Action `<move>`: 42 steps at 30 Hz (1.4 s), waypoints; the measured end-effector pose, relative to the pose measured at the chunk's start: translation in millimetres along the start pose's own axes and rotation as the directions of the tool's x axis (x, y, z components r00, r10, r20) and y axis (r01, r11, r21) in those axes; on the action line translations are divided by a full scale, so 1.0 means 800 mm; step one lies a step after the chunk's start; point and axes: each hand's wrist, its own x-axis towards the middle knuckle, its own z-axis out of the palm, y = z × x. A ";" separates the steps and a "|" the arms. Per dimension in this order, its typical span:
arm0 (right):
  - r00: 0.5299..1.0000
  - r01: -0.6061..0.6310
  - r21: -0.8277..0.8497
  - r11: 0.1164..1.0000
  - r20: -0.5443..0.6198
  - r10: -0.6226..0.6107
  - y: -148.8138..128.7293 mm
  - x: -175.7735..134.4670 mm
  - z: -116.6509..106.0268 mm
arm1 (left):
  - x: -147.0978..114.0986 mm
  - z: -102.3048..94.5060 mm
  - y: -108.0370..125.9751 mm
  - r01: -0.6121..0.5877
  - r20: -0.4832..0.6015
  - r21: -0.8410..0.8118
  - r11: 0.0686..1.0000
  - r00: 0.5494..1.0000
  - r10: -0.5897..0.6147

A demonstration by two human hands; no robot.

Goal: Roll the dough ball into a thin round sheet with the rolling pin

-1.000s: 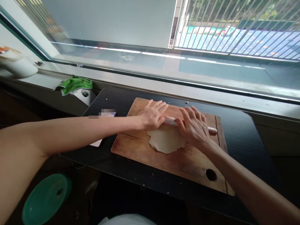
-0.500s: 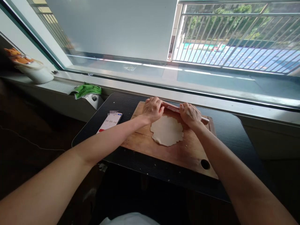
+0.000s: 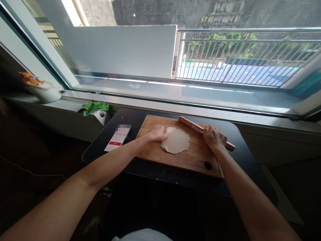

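A flat, ragged-edged round of dough (image 3: 175, 141) lies on a wooden cutting board (image 3: 160, 156). At the dough's left edge, my left hand (image 3: 158, 133) is closed, its thumb and fingers pinching the rim. My right hand (image 3: 214, 136) is wrapped round the rolling pin (image 3: 189, 124) close to its right end. The pin slants across the board's far right corner, its left end free and its right end reaching past the board. It does not touch the dough.
The board rests on a black table (image 3: 100, 142). A phone (image 3: 117, 138) showing a timer lies left of the board. Behind is a window sill with a green cloth (image 3: 94, 107) and a white pot (image 3: 43, 92) holding an orange figure.
My left hand has let go of the rolling pin and moved down to pinch the dough's left edge. My right hand has carried the pin rightward, and the view has tilted up.
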 end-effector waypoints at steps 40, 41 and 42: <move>0.921 0.351 0.102 0.931 0.140 -0.363 -0.078 -0.041 -0.013 | 0.025 0.011 -0.001 -0.190 -0.185 0.286 0.939 0.951 0.249; 0.913 0.381 0.085 0.921 0.123 -0.389 -0.070 -0.039 -0.012 | 0.022 0.021 -0.007 -0.221 -0.162 0.282 0.934 0.948 0.274; 0.900 0.417 0.068 0.906 0.107 -0.422 -0.062 -0.038 -0.010 | 0.018 0.028 -0.013 -0.266 -0.141 0.283 0.921 0.939 0.314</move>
